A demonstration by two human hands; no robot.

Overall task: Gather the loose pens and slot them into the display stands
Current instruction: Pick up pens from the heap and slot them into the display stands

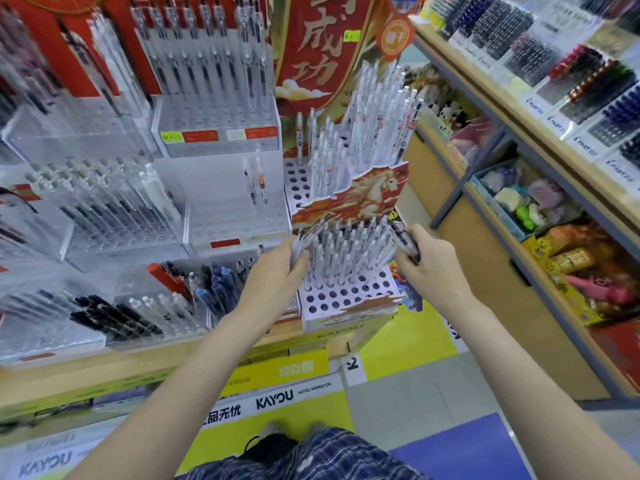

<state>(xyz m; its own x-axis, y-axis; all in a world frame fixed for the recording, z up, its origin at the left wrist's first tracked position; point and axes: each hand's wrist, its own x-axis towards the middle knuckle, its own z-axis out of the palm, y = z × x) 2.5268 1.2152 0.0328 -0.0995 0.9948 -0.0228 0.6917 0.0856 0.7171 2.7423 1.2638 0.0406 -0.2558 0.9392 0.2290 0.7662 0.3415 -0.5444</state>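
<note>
At centre frame, a shopper's left hand (287, 259) grips pale pens (309, 237) and the right hand (424, 256) a dark pen (405, 241) beside the crowded perforated stand (346, 299), where neighbouring pens risk being knocked loose.

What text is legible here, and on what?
"KAYOU", "KAYOU ANIMATION": white floor strip.
"KAYOU": front of the white pen stand.
"成功": red banner.
"PILOT": tags on the right shelf.
"品无忧": same floor strip.
Yellow price tag and red stand labels: too blurred to read.
</note>
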